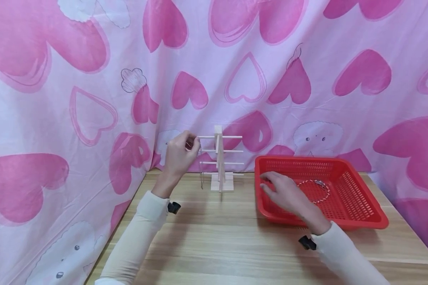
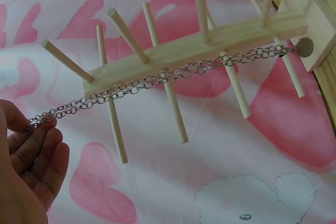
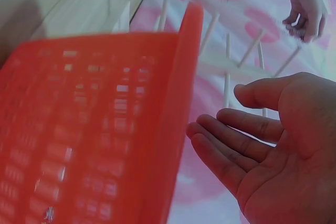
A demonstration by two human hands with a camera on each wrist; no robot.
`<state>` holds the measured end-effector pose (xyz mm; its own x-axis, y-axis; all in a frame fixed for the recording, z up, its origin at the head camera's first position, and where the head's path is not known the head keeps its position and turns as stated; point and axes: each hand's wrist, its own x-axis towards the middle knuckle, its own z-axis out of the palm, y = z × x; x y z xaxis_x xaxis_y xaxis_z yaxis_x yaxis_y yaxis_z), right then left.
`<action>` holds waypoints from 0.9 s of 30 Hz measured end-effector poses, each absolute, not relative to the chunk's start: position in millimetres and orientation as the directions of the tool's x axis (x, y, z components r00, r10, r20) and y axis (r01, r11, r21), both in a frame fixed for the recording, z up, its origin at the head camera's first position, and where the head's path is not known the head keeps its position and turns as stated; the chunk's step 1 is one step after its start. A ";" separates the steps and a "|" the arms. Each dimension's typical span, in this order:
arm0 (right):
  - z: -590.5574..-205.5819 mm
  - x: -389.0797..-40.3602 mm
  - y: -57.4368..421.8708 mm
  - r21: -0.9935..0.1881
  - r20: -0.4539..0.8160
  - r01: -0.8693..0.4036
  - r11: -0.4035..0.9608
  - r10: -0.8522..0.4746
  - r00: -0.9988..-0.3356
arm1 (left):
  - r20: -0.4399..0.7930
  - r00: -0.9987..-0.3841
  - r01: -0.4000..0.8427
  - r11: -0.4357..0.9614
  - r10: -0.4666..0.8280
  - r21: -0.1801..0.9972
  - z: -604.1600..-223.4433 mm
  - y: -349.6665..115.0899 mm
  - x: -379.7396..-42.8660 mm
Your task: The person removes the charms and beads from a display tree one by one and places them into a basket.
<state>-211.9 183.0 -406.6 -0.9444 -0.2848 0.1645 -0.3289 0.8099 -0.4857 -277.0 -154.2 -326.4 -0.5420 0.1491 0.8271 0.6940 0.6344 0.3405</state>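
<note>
In the head view my left hand [image 1: 180,156] is at the left side of a pale wooden peg rack [image 1: 221,162], near its top peg. Between thumb and fingertips it pinches a silver chain necklace [image 2: 173,73], which hangs down along the left pegs. A round pendant [image 2: 305,47] dangles at the chain's lower end. My right hand [image 1: 283,192] hovers over the left part of a red plastic basket [image 1: 369,198], its fingers loosely extended and holding nothing. Inside the basket lies a red-and-white loop of jewellery [image 1: 329,194] with a silvery part.
The rack's square base [image 1: 228,185] stands on a wood-grain table [image 1: 214,245], left of the basket. A pink heart-patterned cloth [image 1: 249,95] hangs behind and along the left side, close to the rack.
</note>
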 end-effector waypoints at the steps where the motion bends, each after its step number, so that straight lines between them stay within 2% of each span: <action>1: -406.0 -211.4 187.4 -0.483 0.162 -0.322 0.814 -0.279 -0.947 | 0.828 -0.539 0.699 0.630 0.154 0.338 -325.7 -152.9 -276.2; 27: -407.6 -191.8 301.1 -0.445 0.193 -0.248 0.860 -0.178 -0.965 | 0.846 -0.485 0.780 0.547 0.223 0.303 -311.2 -117.7 -258.9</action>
